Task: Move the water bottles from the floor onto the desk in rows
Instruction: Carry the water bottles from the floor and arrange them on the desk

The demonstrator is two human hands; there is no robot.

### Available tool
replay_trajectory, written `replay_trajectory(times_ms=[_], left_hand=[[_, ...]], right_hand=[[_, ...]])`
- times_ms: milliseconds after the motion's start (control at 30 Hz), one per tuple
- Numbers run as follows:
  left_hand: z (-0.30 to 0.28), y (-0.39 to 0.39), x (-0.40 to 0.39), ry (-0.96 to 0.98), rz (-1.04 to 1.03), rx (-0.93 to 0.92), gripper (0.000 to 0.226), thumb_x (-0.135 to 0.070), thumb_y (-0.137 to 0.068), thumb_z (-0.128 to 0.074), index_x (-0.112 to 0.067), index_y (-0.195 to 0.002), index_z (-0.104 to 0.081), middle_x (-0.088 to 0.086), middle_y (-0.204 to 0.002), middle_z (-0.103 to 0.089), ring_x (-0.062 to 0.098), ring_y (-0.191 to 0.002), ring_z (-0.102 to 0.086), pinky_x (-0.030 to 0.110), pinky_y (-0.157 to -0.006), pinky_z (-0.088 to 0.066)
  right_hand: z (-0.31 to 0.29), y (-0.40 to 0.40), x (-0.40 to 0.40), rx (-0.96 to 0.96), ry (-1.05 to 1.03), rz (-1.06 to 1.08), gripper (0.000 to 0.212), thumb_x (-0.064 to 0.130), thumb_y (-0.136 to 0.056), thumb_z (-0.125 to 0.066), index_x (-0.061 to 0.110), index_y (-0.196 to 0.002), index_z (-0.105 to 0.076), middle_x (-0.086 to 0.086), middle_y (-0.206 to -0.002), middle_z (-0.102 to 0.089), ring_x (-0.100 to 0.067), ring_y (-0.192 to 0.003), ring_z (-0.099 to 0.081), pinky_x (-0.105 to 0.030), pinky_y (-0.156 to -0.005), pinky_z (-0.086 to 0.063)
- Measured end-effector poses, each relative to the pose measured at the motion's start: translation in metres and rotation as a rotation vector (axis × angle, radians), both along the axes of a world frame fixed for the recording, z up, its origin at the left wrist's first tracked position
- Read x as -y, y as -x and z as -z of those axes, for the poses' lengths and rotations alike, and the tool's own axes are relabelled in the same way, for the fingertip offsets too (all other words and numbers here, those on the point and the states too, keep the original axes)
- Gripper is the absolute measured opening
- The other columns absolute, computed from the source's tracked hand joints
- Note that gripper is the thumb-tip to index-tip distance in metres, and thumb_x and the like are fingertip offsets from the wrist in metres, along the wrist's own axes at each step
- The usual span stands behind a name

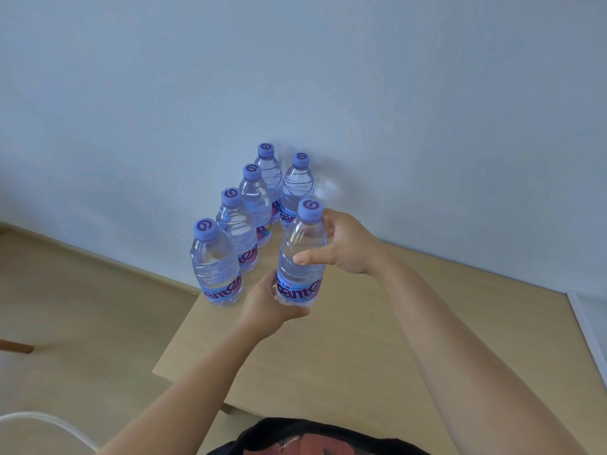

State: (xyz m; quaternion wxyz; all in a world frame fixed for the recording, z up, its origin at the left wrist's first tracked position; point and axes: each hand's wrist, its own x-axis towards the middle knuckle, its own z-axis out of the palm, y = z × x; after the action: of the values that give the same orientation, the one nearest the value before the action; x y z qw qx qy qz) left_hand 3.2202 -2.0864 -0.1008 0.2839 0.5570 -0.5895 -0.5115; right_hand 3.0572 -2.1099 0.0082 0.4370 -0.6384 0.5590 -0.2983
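The water bottle (302, 254) sits mid-frame over the desk (328, 356). The left hand (272, 307) cups its bottom; the right hand (345, 246) wraps its top. Five bottles (236, 224) stand just left. A bump could knock them down.

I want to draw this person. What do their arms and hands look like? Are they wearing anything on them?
Both arms are bare from wrist to elbow: no sleeves show. The left hand and right hand have no gloves, rings, watch or bracelets. Nails look short and unpainted. Dark clothing with a reddish print shows lower down.
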Motion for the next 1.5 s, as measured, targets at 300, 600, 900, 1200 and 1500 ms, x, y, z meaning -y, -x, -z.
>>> replay_trajectory(times_ms=[300, 600, 900, 1200, 1500], left_hand=[[0.006, 0.012, 0.001, -0.239, -0.041, 0.021, 0.071, -0.016, -0.085, -0.063, -0.023, -0.146, -0.026, 0.000, -0.133, -0.048, 0.019, -0.120, -0.046, 0.028, -0.090, -0.038], [0.008, 0.030, 0.020, -0.503, -0.157, -0.392, 0.045, 0.004, -0.092, -0.041, -0.016, -0.132, -0.043, -0.012, -0.088, -0.040, 0.005, -0.081, -0.043, 0.028, -0.097, -0.039], [0.003, 0.036, 0.046, -0.624, -0.286, -0.767, 0.049, 0.013, -0.093, -0.032, -0.010, -0.135, -0.040, -0.003, -0.135, -0.042, 0.014, -0.125, -0.042, 0.030, -0.110, -0.024], [0.013, 0.045, 0.070, -0.624, -0.343, -0.733, 0.040, 0.016, -0.090, -0.033, -0.020, -0.074, -0.041, -0.006, -0.078, -0.036, 0.007, -0.074, -0.040, 0.025, -0.093, -0.035], [0.012, 0.049, 0.079, -0.546, -0.246, -0.541, 0.041, 0.015, -0.086, -0.031, -0.020, -0.066, -0.027, -0.005, -0.067, -0.024, 0.009, -0.065, -0.027, 0.019, -0.065, -0.029]], right_hand=[[0.019, -0.008, 0.025, -0.062, 0.002, 0.115, 0.058, 0.021, -0.062, -0.086, 0.026, -0.114, -0.061, 0.005, -0.107, -0.070, -0.014, -0.100, -0.065, -0.041, -0.095, -0.050], [0.035, -0.009, 0.059, -0.065, -0.029, 0.148, 0.054, 0.016, -0.063, -0.084, 0.026, -0.111, -0.061, 0.002, -0.108, -0.069, -0.017, -0.102, -0.064, -0.033, -0.091, -0.051], [0.046, -0.010, 0.091, -0.072, -0.079, 0.106, 0.069, 0.011, -0.064, -0.082, 0.013, -0.124, -0.049, -0.007, -0.126, -0.057, -0.023, -0.117, -0.055, -0.044, -0.101, -0.044], [0.041, -0.002, 0.110, -0.140, -0.023, 0.036, 0.052, 0.010, -0.067, -0.080, 0.028, -0.109, -0.054, 0.018, -0.099, -0.059, -0.008, -0.095, -0.057, -0.009, -0.078, -0.045], [0.047, 0.000, 0.116, -0.162, 0.012, 0.064, 0.052, 0.017, -0.068, -0.081, 0.021, -0.114, -0.056, 0.009, -0.104, -0.052, -0.010, -0.099, -0.049, -0.009, -0.073, -0.036]])
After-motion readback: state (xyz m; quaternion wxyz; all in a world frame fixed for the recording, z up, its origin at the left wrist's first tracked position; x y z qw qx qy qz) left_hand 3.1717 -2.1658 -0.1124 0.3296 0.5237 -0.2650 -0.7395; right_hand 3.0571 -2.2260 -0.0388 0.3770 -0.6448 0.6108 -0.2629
